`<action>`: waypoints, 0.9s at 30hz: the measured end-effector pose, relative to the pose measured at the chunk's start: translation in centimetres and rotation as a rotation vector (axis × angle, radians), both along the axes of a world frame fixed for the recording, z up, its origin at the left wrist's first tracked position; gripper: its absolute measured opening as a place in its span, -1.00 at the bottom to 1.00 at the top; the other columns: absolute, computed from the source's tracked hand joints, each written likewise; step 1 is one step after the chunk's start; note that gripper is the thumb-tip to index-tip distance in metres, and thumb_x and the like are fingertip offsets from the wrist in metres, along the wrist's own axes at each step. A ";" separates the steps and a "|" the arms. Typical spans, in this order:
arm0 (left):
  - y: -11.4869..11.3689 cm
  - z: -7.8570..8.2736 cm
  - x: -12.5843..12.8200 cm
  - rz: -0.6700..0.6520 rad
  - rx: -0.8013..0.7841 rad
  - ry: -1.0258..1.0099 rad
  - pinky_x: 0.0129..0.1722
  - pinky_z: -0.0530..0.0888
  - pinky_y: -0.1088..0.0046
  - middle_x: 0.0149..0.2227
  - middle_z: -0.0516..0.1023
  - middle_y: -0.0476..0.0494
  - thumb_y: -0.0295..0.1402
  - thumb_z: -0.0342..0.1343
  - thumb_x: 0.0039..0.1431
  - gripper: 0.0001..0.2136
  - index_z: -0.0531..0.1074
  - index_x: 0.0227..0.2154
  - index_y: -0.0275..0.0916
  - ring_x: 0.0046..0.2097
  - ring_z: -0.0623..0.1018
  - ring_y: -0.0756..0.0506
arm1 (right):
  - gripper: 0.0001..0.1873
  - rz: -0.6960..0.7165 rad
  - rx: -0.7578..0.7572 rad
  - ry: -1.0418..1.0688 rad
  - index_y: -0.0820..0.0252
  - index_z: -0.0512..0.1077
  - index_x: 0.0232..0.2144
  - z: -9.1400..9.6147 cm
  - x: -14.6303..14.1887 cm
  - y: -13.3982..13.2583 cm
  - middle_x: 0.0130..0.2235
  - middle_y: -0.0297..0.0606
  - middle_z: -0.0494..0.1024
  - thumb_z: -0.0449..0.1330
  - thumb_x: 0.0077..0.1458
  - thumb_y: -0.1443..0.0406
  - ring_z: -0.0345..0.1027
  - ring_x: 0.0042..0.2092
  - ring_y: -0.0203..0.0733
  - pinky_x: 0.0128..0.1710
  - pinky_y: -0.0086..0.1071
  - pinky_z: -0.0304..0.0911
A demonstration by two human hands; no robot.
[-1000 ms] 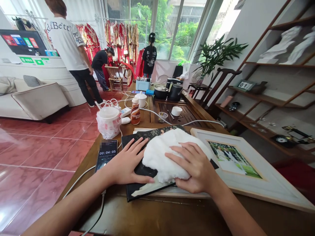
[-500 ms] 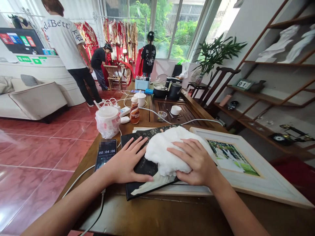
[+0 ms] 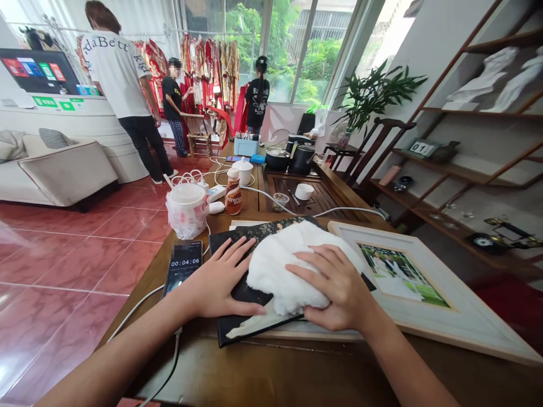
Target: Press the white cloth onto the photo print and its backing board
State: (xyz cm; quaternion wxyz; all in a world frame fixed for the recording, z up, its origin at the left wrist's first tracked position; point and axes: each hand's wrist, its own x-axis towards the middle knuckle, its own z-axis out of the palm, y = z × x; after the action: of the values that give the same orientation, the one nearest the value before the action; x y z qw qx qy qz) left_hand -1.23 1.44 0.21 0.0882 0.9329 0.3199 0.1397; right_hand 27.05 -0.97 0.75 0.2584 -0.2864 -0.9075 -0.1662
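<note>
A dark photo album [image 3: 237, 291] lies on the wooden table [image 3: 271, 367] in front of me. My left hand [image 3: 218, 285] rests flat on its left side, fingers spread. A fluffy white cloth [image 3: 280, 263] covers the album's middle, and my right hand [image 3: 337, 288] presses on it with fingers curled over the cloth. To the right, touching the album's stack, lies a white-framed photograph [image 3: 407, 277].
A phone [image 3: 183, 265] showing a timer lies left of the album with a white cable. Further back stand a bagged cup [image 3: 186, 209], a brown bottle [image 3: 233, 193], kettles [image 3: 292, 158] and a tea tray. Three people stand by a clothes rack; shelves are on the right.
My right hand and the white cloth shifted slightly on the album, away and back. The timer went from 04:05 to 04:06. A person at the rack straightened up.
</note>
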 end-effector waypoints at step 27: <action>-0.1 -0.1 -0.1 0.008 0.000 0.049 0.35 -0.08 -0.02 0.42 -0.14 -0.26 0.31 -0.03 0.11 -0.06 -0.08 0.39 -0.20 0.41 -0.12 -0.35 | -0.40 0.007 0.025 -0.030 0.22 0.36 0.06 0.1 0.0 0.1 0.00 -0.02 0.47 0.23 -0.05 0.14 0.29 -0.01 0.17 -0.03 0.09 0.18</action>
State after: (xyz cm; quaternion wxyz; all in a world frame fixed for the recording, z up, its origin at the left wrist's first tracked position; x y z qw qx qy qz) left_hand -1.32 1.37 0.10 0.0796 0.9349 0.3255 0.1170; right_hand 27.07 -0.84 0.85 0.2489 -0.2776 -0.9101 -0.1812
